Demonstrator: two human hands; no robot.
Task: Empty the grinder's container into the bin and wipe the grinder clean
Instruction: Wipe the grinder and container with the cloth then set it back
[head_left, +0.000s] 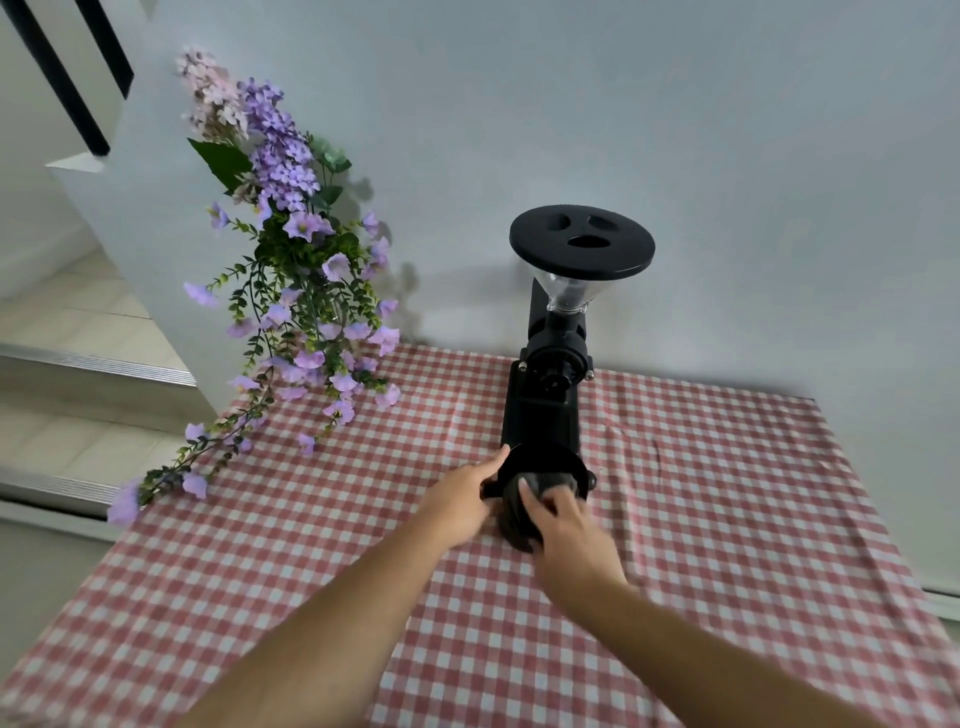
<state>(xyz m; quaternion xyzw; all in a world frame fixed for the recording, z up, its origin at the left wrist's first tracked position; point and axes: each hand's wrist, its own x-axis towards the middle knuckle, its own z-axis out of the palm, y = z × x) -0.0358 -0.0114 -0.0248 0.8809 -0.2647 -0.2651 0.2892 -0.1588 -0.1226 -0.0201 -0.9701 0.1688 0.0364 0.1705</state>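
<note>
A tall black grinder stands at the back of the table, with a clear funnel hopper under a round black lid. At its foot sits a dark container with a black lid. My left hand grips the lid's left edge, thumb on top. My right hand wraps around the container's front and right side. No bin or cloth is in view.
A red-and-white checked tablecloth covers the table. A spray of purple artificial flowers hangs over the table's back left corner. Steps lie beyond the left edge. A pale wall stands right behind the grinder.
</note>
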